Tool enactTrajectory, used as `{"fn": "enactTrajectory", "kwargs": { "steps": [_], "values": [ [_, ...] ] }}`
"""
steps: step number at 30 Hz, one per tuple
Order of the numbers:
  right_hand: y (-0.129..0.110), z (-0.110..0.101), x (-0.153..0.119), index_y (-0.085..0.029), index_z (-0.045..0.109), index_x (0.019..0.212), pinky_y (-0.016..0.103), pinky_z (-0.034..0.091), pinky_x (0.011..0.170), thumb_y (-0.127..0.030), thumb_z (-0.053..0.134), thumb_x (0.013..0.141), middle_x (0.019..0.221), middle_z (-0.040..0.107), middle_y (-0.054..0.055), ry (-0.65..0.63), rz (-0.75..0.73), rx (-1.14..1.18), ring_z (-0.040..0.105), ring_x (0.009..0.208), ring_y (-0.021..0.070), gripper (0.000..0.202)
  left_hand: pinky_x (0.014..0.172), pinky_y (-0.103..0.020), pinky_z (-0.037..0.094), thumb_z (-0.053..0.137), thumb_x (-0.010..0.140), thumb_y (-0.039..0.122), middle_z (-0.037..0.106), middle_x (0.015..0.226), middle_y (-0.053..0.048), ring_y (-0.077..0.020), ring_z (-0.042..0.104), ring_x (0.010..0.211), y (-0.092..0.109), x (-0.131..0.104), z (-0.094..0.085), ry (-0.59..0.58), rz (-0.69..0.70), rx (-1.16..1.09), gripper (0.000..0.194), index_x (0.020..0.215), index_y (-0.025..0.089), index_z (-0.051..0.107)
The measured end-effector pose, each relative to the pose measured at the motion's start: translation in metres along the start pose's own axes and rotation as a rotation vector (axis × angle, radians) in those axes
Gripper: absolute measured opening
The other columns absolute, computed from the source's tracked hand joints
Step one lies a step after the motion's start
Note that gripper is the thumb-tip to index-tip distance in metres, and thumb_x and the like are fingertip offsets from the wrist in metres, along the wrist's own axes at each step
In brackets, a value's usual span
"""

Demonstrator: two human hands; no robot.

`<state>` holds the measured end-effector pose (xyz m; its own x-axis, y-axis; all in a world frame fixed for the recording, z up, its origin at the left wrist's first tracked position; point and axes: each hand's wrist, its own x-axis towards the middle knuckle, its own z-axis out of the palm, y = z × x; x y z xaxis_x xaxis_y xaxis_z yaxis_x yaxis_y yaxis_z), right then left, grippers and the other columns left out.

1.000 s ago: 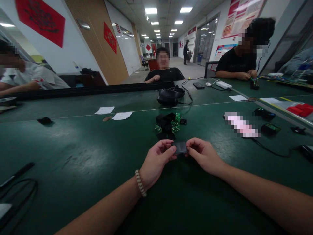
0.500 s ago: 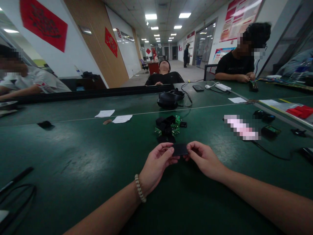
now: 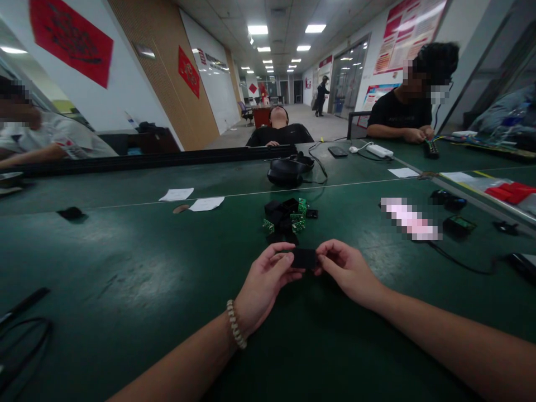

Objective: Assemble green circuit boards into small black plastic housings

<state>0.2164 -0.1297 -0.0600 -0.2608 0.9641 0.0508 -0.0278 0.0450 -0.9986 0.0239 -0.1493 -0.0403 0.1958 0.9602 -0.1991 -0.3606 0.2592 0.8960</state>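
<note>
Between my two hands is a small, flat, black rectangular piece, held above the green table. My left hand, with a beaded bracelet at its wrist, pinches the left end between thumb and fingers. Thumb and fingertips of my right hand close on the right end. The piece's exact kind cannot be made out. Just beyond the hands lies a heap of black plastic parts mixed with small green circuit boards. A little black block sits at the heap's right side.
Farther back rests a black headset-like object with a cable. Paper slips lie left of centre. On the right are a blurred pink item, a black case with a green board and cables. Several people sit around the table.
The black piece has tilted so its broad face turns more toward me. Both hands keep their grip. The whole view has shifted slightly, and a distant standing person has turned.
</note>
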Motion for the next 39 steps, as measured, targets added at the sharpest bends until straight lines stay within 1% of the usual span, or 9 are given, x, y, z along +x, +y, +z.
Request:
{"fn": "enactTrajectory", "kwargs": {
  "steps": [4, 7, 11, 16, 19, 23, 28, 33, 39],
  "values": [
    [0.0001, -0.0008, -0.0008, -0.019, 0.062, 0.089, 0.031, 0.054, 0.070, -0.037, 0.070, 0.082, 0.078, 0.066, 0.000, -0.003, -0.013, 0.002, 0.067, 0.069, 0.0149, 0.021, 0.086, -0.037, 0.052, 0.071, 0.085, 0.028, 0.070, 0.104, -0.008, -0.0208, 0.068, 0.091, -0.0006, 0.0004, 0.0001, 0.016, -0.001, -0.008, 0.027, 0.109, 0.020, 0.065],
    [0.0002, -0.0008, -0.0014, -0.019, 0.063, 0.089, 0.031, 0.054, 0.070, -0.037, 0.071, 0.081, 0.079, 0.067, 0.000, -0.013, -0.025, 0.007, 0.067, 0.070, 0.0152, 0.021, 0.085, -0.036, 0.052, 0.071, 0.085, 0.028, 0.070, 0.103, -0.008, -0.0201, 0.068, 0.090, -0.0002, 0.0001, 0.0011, 0.030, -0.004, -0.011, 0.024, 0.107, 0.019, 0.065],
    [0.0000, -0.0003, -0.0008, -0.019, 0.063, 0.088, 0.030, 0.054, 0.070, -0.036, 0.071, 0.081, 0.080, 0.066, 0.000, -0.017, -0.015, 0.011, 0.066, 0.071, 0.0146, 0.020, 0.084, -0.035, 0.053, 0.071, 0.085, 0.026, 0.070, 0.104, -0.009, -0.0202, 0.068, 0.090, 0.0007, -0.0005, 0.0018, 0.027, -0.015, -0.012, 0.020, 0.102, 0.017, 0.065],
    [-0.0004, -0.0003, 0.0000, -0.019, 0.063, 0.087, 0.030, 0.053, 0.071, -0.034, 0.071, 0.080, 0.078, 0.067, 0.000, -0.020, -0.003, -0.024, 0.066, 0.071, 0.0148, 0.018, 0.085, -0.035, 0.052, 0.067, 0.087, 0.025, 0.069, 0.104, -0.010, -0.0201, 0.067, 0.091, 0.0005, -0.0009, 0.0019, 0.023, -0.010, -0.008, 0.019, 0.103, 0.016, 0.063],
    [0.0005, -0.0004, -0.0002, -0.019, 0.063, 0.086, 0.030, 0.053, 0.071, -0.032, 0.072, 0.080, 0.077, 0.067, -0.001, -0.026, -0.003, -0.025, 0.066, 0.071, 0.0149, 0.017, 0.085, -0.036, 0.052, 0.069, 0.086, 0.026, 0.069, 0.104, -0.010, -0.0200, 0.067, 0.090, 0.0003, -0.0008, 0.0017, 0.030, -0.013, -0.009, 0.021, 0.103, 0.016, 0.064],
    [0.0019, -0.0002, -0.0003, -0.020, 0.063, 0.087, 0.030, 0.053, 0.070, -0.033, 0.071, 0.080, 0.077, 0.066, -0.001, -0.029, -0.013, -0.013, 0.066, 0.070, 0.0151, 0.017, 0.085, -0.036, 0.052, 0.070, 0.084, 0.027, 0.068, 0.105, -0.009, -0.0203, 0.067, 0.089, 0.0007, -0.0013, 0.0018, 0.031, -0.019, -0.003, 0.021, 0.102, 0.017, 0.065],
    [0.0009, 0.0002, 0.0002, -0.019, 0.062, 0.085, 0.029, 0.052, 0.068, -0.031, 0.071, 0.080, 0.076, 0.065, -0.001, -0.033, -0.007, -0.014, 0.065, 0.069, 0.0145, 0.016, 0.085, -0.035, 0.052, 0.067, 0.086, 0.025, 0.068, 0.105, -0.009, -0.0193, 0.066, 0.090, 0.0009, -0.0009, 0.0020, 0.018, -0.011, 0.002, 0.018, 0.102, 0.016, 0.064],
    [0.0003, -0.0001, -0.0001, -0.019, 0.061, 0.086, 0.029, 0.052, 0.069, -0.029, 0.070, 0.080, 0.077, 0.065, -0.001, -0.038, 0.006, -0.005, 0.065, 0.069, 0.0140, 0.014, 0.085, -0.035, 0.052, 0.064, 0.089, 0.023, 0.067, 0.106, -0.009, -0.0193, 0.066, 0.091, 0.0013, 0.0002, 0.0021, 0.019, -0.023, 0.009, 0.016, 0.103, 0.016, 0.064],
    [0.0009, -0.0007, 0.0001, -0.018, 0.062, 0.088, 0.029, 0.053, 0.069, -0.030, 0.068, 0.083, 0.080, 0.066, 0.000, -0.028, 0.011, -0.001, 0.066, 0.070, 0.0137, 0.014, 0.086, -0.036, 0.052, 0.064, 0.088, 0.022, 0.067, 0.105, -0.009, -0.0196, 0.066, 0.090, 0.0006, -0.0003, 0.0018, 0.019, -0.027, 0.006, 0.015, 0.102, 0.015, 0.063]
  ]
}}
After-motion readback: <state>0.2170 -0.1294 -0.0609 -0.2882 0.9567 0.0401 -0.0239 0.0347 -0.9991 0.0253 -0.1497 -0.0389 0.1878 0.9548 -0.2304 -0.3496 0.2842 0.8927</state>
